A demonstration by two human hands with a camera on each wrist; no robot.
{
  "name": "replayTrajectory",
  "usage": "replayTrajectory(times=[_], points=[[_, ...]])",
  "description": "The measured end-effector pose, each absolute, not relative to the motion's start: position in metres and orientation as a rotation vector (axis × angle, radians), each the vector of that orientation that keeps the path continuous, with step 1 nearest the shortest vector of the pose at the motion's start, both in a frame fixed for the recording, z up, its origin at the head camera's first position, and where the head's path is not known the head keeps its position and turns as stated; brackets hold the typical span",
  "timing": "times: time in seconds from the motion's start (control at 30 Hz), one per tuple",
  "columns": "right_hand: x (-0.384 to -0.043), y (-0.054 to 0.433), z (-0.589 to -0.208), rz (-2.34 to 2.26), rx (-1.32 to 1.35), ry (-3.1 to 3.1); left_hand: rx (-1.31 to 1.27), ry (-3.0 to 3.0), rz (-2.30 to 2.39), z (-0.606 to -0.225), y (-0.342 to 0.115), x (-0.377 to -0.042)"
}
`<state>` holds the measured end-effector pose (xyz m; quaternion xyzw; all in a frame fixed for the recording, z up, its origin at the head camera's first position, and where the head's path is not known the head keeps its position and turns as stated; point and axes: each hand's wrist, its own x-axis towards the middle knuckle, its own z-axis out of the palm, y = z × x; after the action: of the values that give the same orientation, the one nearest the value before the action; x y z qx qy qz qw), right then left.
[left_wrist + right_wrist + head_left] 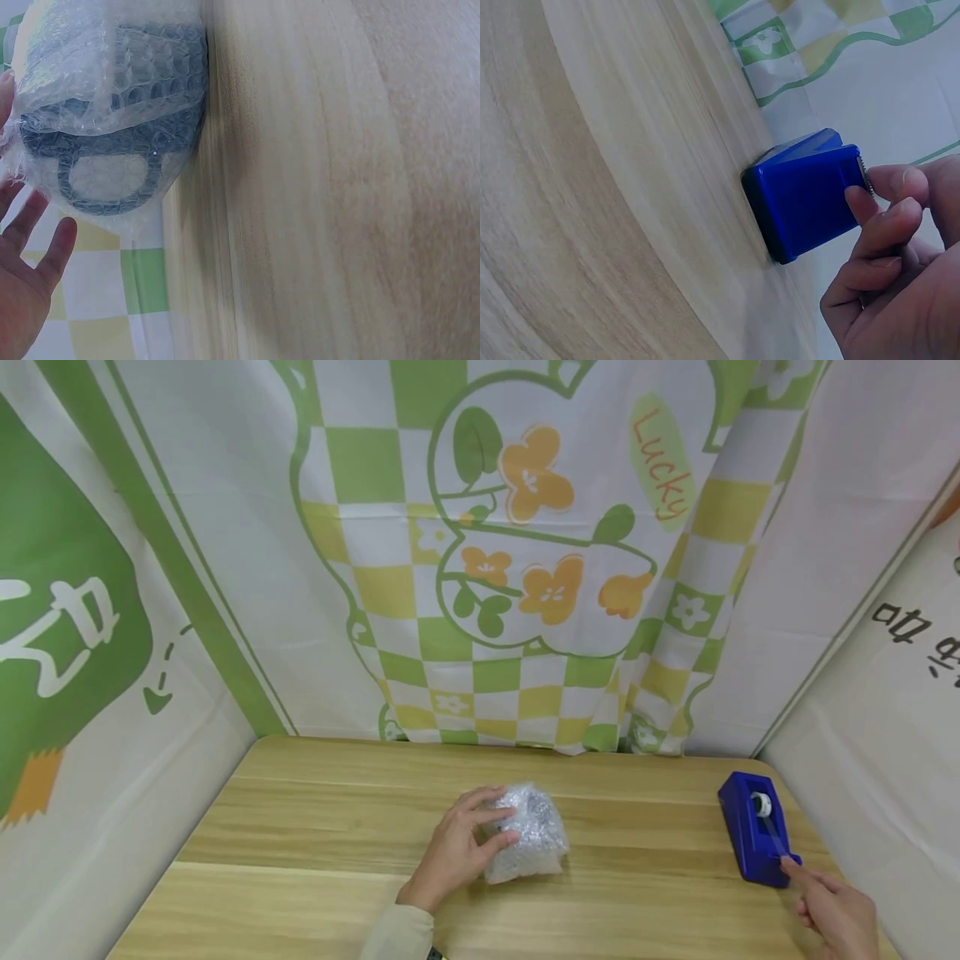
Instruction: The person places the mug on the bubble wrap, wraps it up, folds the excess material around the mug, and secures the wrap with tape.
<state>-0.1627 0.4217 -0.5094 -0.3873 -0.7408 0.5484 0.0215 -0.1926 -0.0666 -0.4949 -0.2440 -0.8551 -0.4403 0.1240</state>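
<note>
A bubble-wrapped bundle (531, 835) sits on the wooden table; through the plastic a dark, mug-like shape with a looped handle (112, 206) shows. My left hand (461, 847) holds it from the left, thumb at the near side and fingers along the far side. In the left wrist view, part of this hand (26, 277) is cut off. At the right stands a blue tape dispenser (738, 827) with a small roll of clear tape (762, 804). My right hand (836, 914) pinches at the tape's end by the toothed cutter (865, 174), its other fingers curled.
The wooden table (315, 835) reaches back to a green and yellow checked curtain (517, 693). Printed cloth walls stand at the left (67, 635) and right (900, 718). The dispenser stands close to the table's right edge.
</note>
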Motion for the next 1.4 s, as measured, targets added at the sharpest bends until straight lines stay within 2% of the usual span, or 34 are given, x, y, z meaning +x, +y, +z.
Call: replayTrajectory(times=[1.07, 1.4], points=[[-0.158, 0.425, -0.517, 1.560, -1.028, -2.397, -0.678, -2.480, -1.321, -0.497, -0.065, -0.189], [-0.151, 0.439, -0.504, 1.538, -0.695, -2.828, -0.672, -2.490, -1.324, -0.498, -0.066, -0.189]])
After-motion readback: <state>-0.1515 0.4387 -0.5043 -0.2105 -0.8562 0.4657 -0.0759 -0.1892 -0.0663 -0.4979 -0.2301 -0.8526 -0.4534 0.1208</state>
